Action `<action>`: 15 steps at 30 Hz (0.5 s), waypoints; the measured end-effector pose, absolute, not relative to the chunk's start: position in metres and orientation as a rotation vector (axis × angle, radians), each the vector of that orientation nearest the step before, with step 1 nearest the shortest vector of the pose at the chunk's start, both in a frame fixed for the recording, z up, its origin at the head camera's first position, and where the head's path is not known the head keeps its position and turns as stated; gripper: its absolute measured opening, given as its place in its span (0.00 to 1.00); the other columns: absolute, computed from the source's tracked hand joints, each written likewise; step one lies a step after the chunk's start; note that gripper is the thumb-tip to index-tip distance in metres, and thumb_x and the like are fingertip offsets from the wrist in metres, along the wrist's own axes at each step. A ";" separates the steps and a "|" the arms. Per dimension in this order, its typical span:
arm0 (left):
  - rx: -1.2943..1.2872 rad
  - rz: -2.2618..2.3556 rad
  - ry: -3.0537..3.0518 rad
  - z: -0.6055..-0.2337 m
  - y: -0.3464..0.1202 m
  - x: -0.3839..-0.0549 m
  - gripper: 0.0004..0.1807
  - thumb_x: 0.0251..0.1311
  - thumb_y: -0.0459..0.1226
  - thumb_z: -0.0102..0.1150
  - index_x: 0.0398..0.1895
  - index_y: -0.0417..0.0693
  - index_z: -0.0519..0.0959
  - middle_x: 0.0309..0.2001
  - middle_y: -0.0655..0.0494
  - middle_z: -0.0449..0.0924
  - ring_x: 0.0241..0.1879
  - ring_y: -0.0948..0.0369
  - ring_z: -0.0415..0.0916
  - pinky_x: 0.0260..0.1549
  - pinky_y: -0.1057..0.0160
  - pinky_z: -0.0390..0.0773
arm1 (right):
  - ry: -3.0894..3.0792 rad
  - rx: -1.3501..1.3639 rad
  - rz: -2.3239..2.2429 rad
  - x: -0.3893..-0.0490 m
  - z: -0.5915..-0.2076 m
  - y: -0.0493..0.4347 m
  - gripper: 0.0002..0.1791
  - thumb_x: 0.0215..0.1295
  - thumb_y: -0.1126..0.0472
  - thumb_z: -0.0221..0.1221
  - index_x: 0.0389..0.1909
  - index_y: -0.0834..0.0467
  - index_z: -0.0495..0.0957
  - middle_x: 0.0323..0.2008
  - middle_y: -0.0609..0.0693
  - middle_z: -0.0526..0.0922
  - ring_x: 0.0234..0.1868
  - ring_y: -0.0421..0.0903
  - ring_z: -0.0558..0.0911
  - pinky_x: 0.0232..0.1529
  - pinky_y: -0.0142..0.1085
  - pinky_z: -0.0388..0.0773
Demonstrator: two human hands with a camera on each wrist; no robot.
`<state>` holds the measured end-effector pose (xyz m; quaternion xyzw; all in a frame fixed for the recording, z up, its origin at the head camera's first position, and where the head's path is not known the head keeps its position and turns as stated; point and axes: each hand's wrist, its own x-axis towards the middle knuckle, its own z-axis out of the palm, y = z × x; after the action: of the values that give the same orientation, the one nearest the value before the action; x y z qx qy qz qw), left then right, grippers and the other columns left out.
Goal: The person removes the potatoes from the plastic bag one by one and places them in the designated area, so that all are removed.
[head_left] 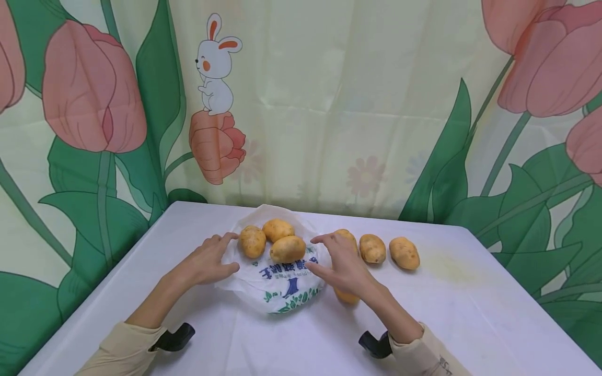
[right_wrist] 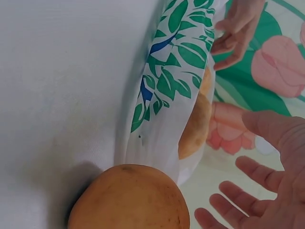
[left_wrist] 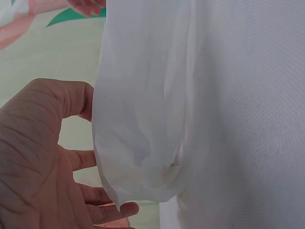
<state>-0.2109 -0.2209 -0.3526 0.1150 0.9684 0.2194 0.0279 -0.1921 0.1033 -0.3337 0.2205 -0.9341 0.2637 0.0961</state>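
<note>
A white plastic bag [head_left: 282, 292] with blue print and green leaves lies on the table, with three potatoes grouped at its far part, among them a front potato [head_left: 288, 249]. My left hand [head_left: 210, 259] is at the bag's left edge, thumb and fingers spread apart; in the left wrist view, the bag's edge [left_wrist: 138, 119] overlaps the fingertips. On the other side, my right hand [head_left: 345, 263] hovers by the bag's right edge, its fingers spread and holding nothing. A loose potato [head_left: 347, 296] sits under it, partly hidden, and shows large in the right wrist view [right_wrist: 131, 200].
To the right of the bag, a potato [head_left: 372, 248] and another potato [head_left: 404, 253] stand in a row with one partly behind my right hand. A white cloth covers the table [head_left: 470, 313]. Behind it hangs a curtain [head_left: 305, 104] with tulips and a rabbit.
</note>
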 end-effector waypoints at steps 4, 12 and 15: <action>0.361 0.672 2.991 -0.353 -0.220 -0.211 0.40 0.60 0.47 0.63 0.74 0.45 0.62 0.62 0.31 0.68 0.56 0.42 0.71 0.51 0.38 0.78 | -2.787 0.727 0.782 -0.198 -0.333 0.100 0.27 0.64 0.53 0.69 0.62 0.56 0.77 0.60 0.57 0.77 0.62 0.54 0.73 0.62 0.56 0.72; 0.374 0.667 2.994 -0.355 -0.220 -0.212 0.41 0.60 0.47 0.63 0.74 0.44 0.62 0.62 0.31 0.69 0.55 0.42 0.72 0.51 0.38 0.78 | -2.811 0.892 0.730 -0.208 -0.330 0.091 0.27 0.63 0.58 0.70 0.62 0.57 0.77 0.60 0.57 0.76 0.60 0.55 0.75 0.61 0.53 0.73; 0.379 0.668 2.994 -0.356 -0.220 -0.212 0.41 0.60 0.47 0.63 0.74 0.43 0.62 0.62 0.31 0.68 0.55 0.41 0.72 0.51 0.38 0.78 | -2.840 0.913 0.726 -0.211 -0.328 0.086 0.27 0.63 0.59 0.70 0.62 0.55 0.76 0.62 0.57 0.75 0.62 0.55 0.74 0.63 0.53 0.72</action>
<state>-0.2115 -0.2196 -0.3561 0.1224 0.9683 0.2160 0.0254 -0.2110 0.0863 -0.3284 0.2972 -0.9245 0.2362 0.0357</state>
